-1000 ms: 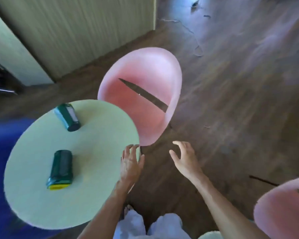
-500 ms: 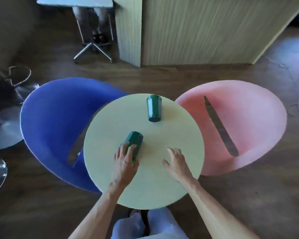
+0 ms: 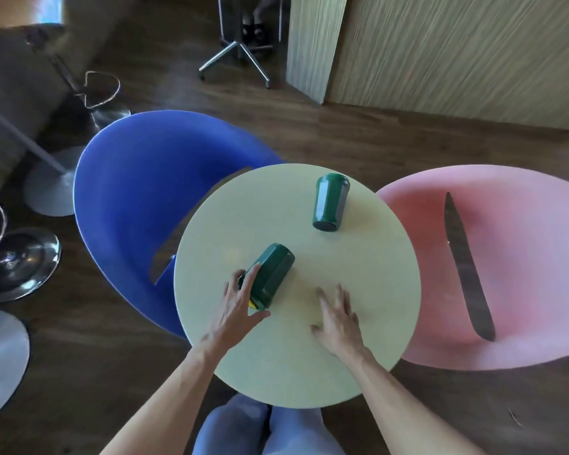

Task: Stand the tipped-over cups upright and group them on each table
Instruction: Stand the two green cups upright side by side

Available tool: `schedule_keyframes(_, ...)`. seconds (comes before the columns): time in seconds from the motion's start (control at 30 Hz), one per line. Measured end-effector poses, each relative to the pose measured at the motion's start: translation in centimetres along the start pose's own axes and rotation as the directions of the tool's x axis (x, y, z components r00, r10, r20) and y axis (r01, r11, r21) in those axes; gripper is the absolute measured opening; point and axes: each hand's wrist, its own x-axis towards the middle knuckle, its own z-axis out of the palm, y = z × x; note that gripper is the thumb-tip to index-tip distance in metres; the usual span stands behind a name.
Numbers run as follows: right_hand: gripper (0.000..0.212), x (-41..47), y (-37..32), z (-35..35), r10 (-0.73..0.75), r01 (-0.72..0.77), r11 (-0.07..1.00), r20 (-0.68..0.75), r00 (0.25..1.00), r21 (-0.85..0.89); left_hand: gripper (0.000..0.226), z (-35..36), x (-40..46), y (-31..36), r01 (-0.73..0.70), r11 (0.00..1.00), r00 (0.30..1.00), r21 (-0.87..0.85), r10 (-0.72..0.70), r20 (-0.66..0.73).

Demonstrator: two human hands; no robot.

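Observation:
Two dark green cups lie on their sides on a round pale green table (image 3: 358,290). The near cup (image 3: 271,277) points its yellow-lined mouth toward me; my left hand (image 3: 239,307) wraps around that end, fingers on its left side and thumb under the rim. The far cup (image 3: 329,202) lies near the table's back edge, untouched. My right hand (image 3: 337,318) hovers flat over the table to the right of the near cup, fingers spread, holding nothing.
A blue tub chair (image 3: 135,198) stands left of the table and a pink one (image 3: 513,274) to the right. Chrome stool bases (image 3: 17,261) sit on the wooden floor at far left. A wood-panelled counter (image 3: 440,44) runs behind.
The view swung from the table's side to straight over it. My left hand reached the near cup and closed around its mouth end; my right hand came over the tabletop.

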Motion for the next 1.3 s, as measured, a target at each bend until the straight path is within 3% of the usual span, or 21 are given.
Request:
schedule_keyframes(0.13,0.084,0.1,0.9,0.6,-0.015,0.016,1.0,0.007,1.0,-0.005,0.098,-0.5,0.2,0.5,-0.002,1.0,1.0,0.018,0.002,-0.018)
schedule_keyframes(0.33,0.088,0.1,0.8,0.7,0.019,-0.025,0.996,0.069,0.997,0.08,0.091,-3.9,2.8,3.4,-0.081,0.966,0.991,0.244,0.103,-0.08)
schedule_keyframes(0.47,0.088,-0.1,0.7,1.0,0.014,-0.017,0.996,0.036,0.999,0.084,0.087,-5.7,6.5,6.2,-0.103,0.941,0.988,0.324,0.136,-0.08)
schedule_keyframes(0.7,0.086,-0.1,1.1,1.2,-0.002,0.001,0.999,0.005,1.0,0.047,0.08,-6.0,11.2,8.1,-0.068,0.941,0.997,0.33,0.075,-0.011)
schedule_keyframes(0.9,0.061,2.2,1.0,-1.1,0.101,-0.054,0.98,-0.248,0.963,0.19,0.078,-5.7,10.8,7.8,-0.067,0.963,0.998,0.261,0.06,0.032)
schedule_keyframes(1.07,0.072,9.2,0.4,-8.0,0.277,-0.075,0.807,-0.264,0.924,0.586,0.078,-6.1,11.3,7.7,-0.059,0.971,0.997,0.233,0.044,0.068)
schedule_keyframes(1.17,0.083,14.0,-0.8,-12.2,0.319,-0.132,0.714,-0.152,0.935,0.687,0.078,-6.2,11.6,7.6,-0.05,0.98,0.997,0.195,0.036,0.07)
schedule_keyframes(1.3,0.079,19.3,-1.7,-13.9,0.37,-0.224,0.594,-0.016,0.929,0.772,0.079,-6.2,11.7,7.6,-0.032,0.985,0.997,0.171,0.02,0.072)
